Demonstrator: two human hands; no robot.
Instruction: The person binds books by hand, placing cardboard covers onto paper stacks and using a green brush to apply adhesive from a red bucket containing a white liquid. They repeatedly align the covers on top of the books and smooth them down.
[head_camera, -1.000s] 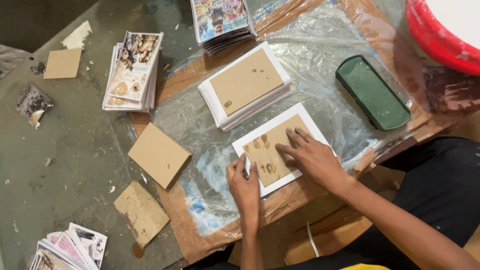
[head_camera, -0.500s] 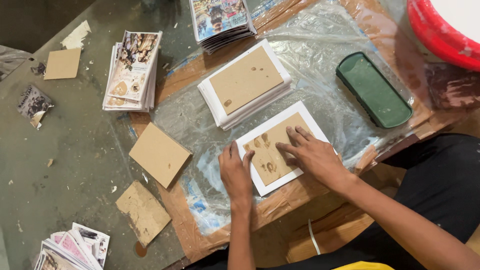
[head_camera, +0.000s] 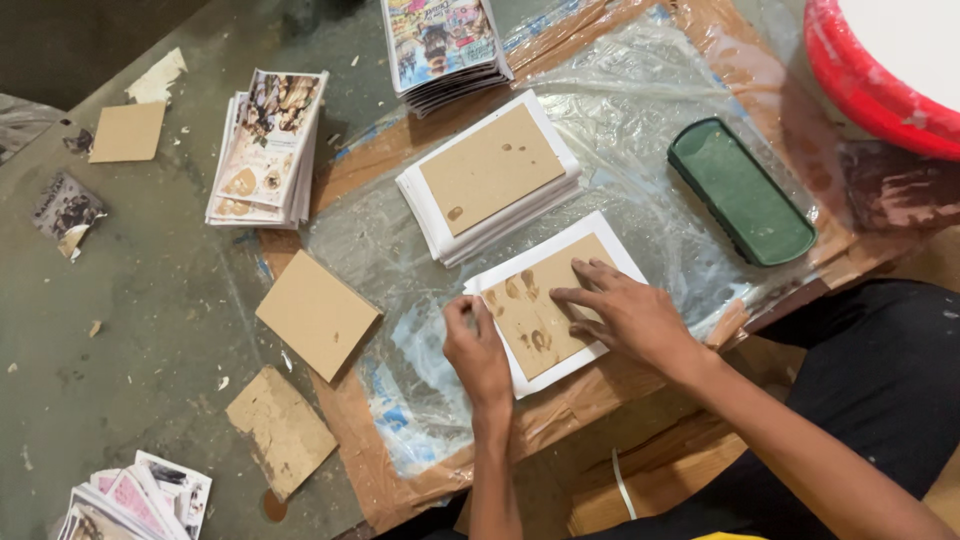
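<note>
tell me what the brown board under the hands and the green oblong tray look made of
The brown square board looks like matte cardboard or thin fibreboard: flat, dull tan, with darker wet-looking blotches. It lies on a white paper sheet. The green oblong tray looks like moulded plastic, judging by its dark, rounded rim.

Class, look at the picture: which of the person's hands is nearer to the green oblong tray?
Right. The right hand presses the brown card, on the side toward the green oblong tray; the left hand grips the sheet's far edge.

Right hand (head_camera: 625, 315) flat on brown board (head_camera: 545, 305) atop white sheet (head_camera: 620, 255), left hand (head_camera: 478, 345) gripping its edge
</note>
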